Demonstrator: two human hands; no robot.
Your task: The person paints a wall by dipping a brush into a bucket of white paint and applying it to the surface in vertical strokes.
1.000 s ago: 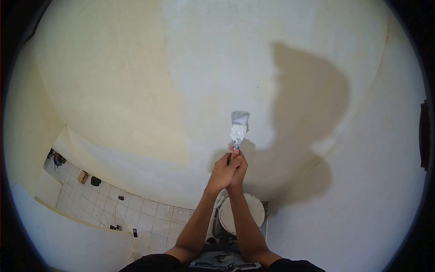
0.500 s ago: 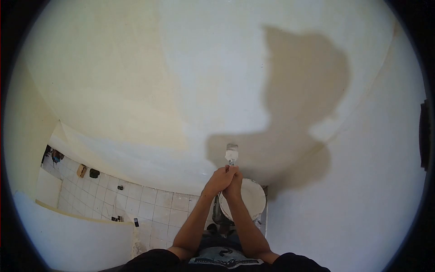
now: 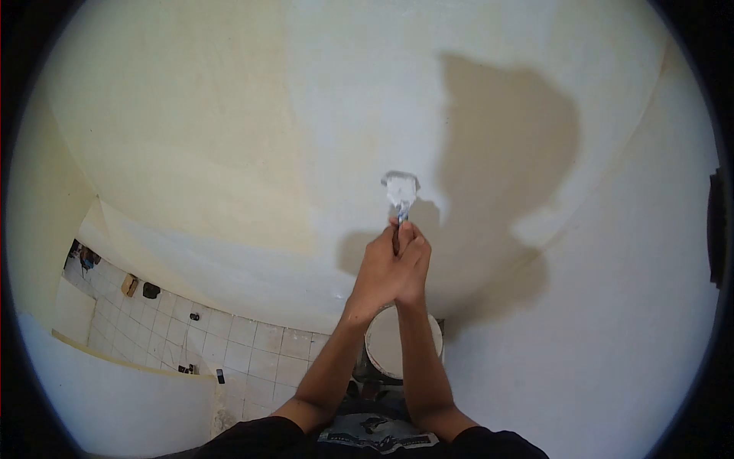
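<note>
Both my hands are closed together around the handle of a flat, scraper-like tool [image 3: 401, 189], its broad head coated in white and its narrow handle whitish with blue marks. My left hand [image 3: 378, 269] wraps the handle from the left. My right hand [image 3: 414, 269] presses against it from the right, with fingers overlapping. The tool's head points up at the wall [image 3: 359, 145] and overlaps it in this view, a small dark shadow along its upper edge. Below my wrists stands a round bucket [image 3: 382, 348] with an off-white surface inside, partly hidden by my forearms.
The wall is yellowish at left and whiter in the middle, with my shadow [image 3: 508, 138] across it. Another white wall [image 3: 581, 336] meets it at right. White floor tiles [image 3: 245, 359], a low wall [image 3: 138, 390], a phone-like object [image 3: 220, 376] and several small items lie left.
My hands have moved up and away from the bucket, bringing the tool's head higher against the wall. Both keep hold of the handle.
</note>
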